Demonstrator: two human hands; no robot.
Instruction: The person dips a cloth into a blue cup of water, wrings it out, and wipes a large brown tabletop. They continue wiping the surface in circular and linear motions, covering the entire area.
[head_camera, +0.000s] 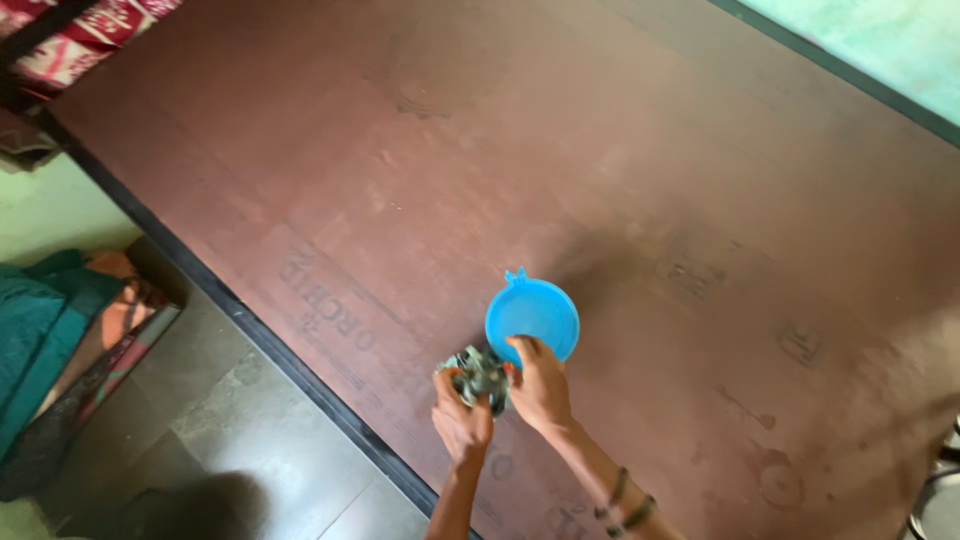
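Sitting between both hands' fingers (452, 385): metal part (480, 375)

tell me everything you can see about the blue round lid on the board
The blue lid is round, plain and looks like smooth plastic, with a small notched tab on its far rim. It lies flat on the brown board near the front edge. The right hand overlaps its near rim; whether they touch is unclear.

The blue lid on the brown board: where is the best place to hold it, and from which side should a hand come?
Grip the blue lid at its far rim, by the small tab, coming from above and beyond it. It seems to lie flat, and the near edge is crowded by the right hand.
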